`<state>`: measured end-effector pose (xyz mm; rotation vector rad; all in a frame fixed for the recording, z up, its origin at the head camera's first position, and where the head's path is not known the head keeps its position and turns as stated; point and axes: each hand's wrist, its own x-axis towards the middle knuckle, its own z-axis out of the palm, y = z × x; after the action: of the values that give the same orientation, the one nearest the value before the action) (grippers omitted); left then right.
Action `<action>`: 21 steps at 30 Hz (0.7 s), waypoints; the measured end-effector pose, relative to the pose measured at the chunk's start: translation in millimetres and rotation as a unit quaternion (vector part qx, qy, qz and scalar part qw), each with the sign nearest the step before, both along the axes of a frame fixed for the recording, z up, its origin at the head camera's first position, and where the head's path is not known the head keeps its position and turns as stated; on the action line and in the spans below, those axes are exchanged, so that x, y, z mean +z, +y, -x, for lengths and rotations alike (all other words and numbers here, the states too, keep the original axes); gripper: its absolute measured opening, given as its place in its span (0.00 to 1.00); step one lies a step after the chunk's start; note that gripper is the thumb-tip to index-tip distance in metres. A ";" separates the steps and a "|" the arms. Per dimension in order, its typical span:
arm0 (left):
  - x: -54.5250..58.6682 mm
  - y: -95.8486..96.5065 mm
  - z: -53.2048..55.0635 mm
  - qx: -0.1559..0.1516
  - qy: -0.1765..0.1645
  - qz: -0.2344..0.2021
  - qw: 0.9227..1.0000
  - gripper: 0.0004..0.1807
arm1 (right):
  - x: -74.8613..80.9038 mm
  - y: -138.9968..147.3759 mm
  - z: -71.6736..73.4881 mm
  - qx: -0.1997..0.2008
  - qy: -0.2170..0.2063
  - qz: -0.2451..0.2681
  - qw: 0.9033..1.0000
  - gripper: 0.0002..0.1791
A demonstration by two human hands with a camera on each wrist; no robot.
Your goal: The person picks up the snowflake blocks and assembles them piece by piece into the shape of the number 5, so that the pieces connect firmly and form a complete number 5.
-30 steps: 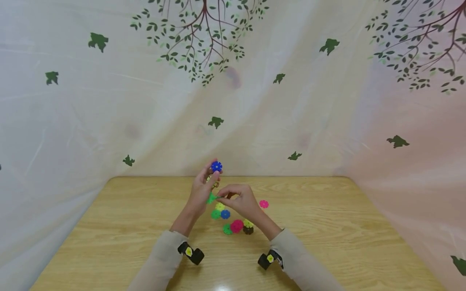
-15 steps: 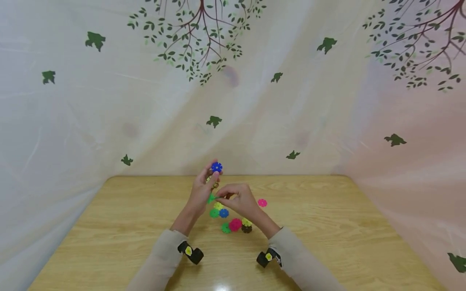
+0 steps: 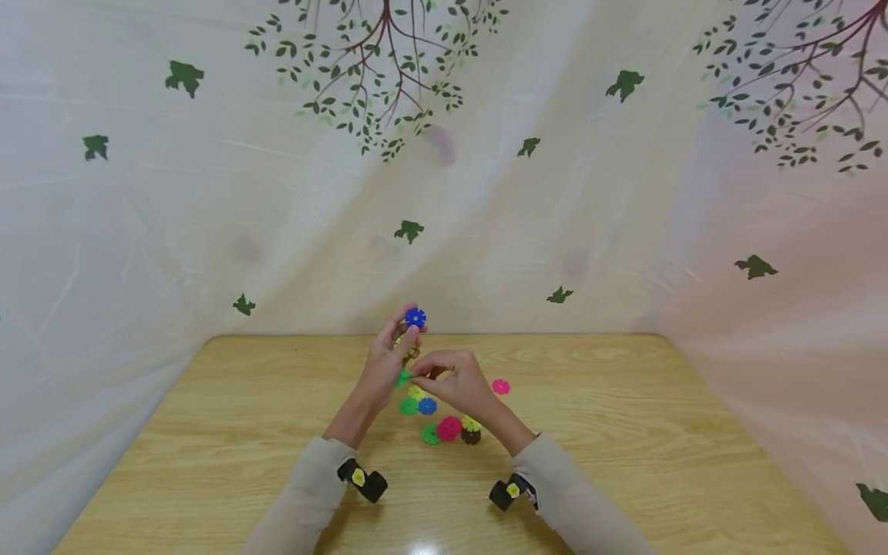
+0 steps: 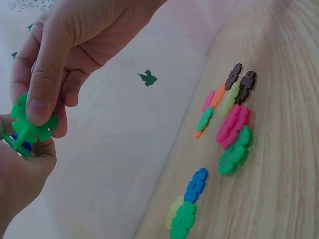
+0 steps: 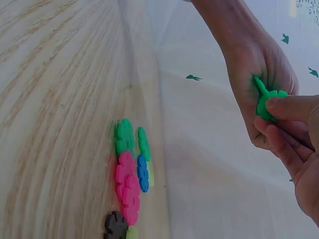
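Observation:
My left hand [image 3: 381, 362] is raised over the table's far part and grips joined flower-shaped plastic discs. At its thumb tip shows a blue flower disc [image 3: 415, 317]. Below that, partly hidden by the fingers, are yellowish and dark pieces. With thumb and fingers my right hand [image 3: 459, 379] pinches a green flower disc [image 4: 21, 123] beside the left palm. In the left wrist view this disc meets another green piece [image 4: 12, 141] edge-on at an angle; how deep they are slotted cannot be told. The right wrist view shows the green pieces against the left palm.
On the wooden table [image 3: 277, 432] below the hands lie several loose flower discs, among them a blue disc [image 3: 427, 405], a green disc [image 3: 409, 406] and a pink disc [image 3: 449, 428]. Another pink disc [image 3: 501, 386] lies farther right. A printed curtain [image 3: 486, 254] hangs behind the table.
The blue disc and the left fingertips have shifted very slightly to the right. The right hand keeps its pinch on the green disc, and the head view has moved a little.

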<state>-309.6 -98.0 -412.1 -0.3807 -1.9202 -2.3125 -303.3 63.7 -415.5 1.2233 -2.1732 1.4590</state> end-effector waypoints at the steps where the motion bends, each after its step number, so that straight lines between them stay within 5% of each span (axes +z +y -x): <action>1: 0.9 -0.6 0.0 0.000 0.001 0.001 1.000 0.24 | 0.3 0.2 0.5 0.003 -0.004 -0.002 1.000 0.04; 13: 6.5 -6.6 0.2 -0.001 -0.017 -0.011 1.000 0.25 | 9.9 12.8 8.9 0.013 -0.078 -0.099 0.992 0.07; 21: 3.5 -15.8 6.6 -0.014 -0.043 -0.003 0.999 0.27 | 20.0 39.5 24.7 0.079 -0.164 -0.234 0.955 0.10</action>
<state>-316.3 -113.8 -408.6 -0.3146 -1.9589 -2.3893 -328.0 103.2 -395.5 1.4085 -2.8258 1.3216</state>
